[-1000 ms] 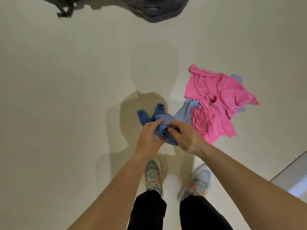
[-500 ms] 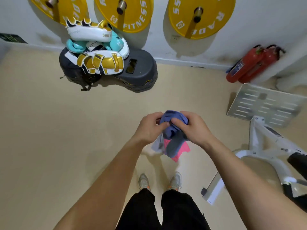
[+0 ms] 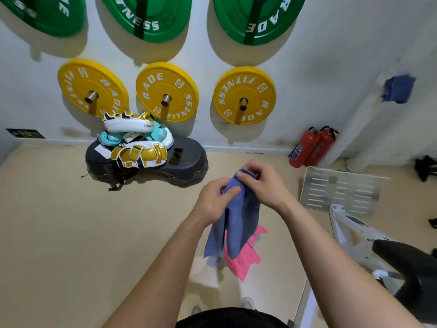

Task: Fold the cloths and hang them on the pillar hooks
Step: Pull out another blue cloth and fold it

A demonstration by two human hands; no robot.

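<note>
A blue cloth (image 3: 238,218) hangs in front of me, bunched at its top between both hands. My left hand (image 3: 214,201) pinches its upper left edge with thumb and fingers. My right hand (image 3: 262,183) grips the top fold from the right. On the floor below, partly hidden by the blue cloth, lies a pink cloth (image 3: 246,256). Another blue cloth (image 3: 398,88) hangs high on the white pillar (image 3: 369,119) at the right.
Yellow weight plates (image 3: 166,91) and green weight plates (image 3: 146,17) hang on the wall ahead. Boxing pads (image 3: 137,143) lie piled on a dark bag by the wall. Two red fire extinguishers (image 3: 312,147) stand beside the pillar. A white machine with a metal footplate (image 3: 340,192) fills the right.
I have stood up from the floor, lifting the blue cloth away from the pink one. My view has risen onto the wall, and the cloth now hangs longer from both hands.
</note>
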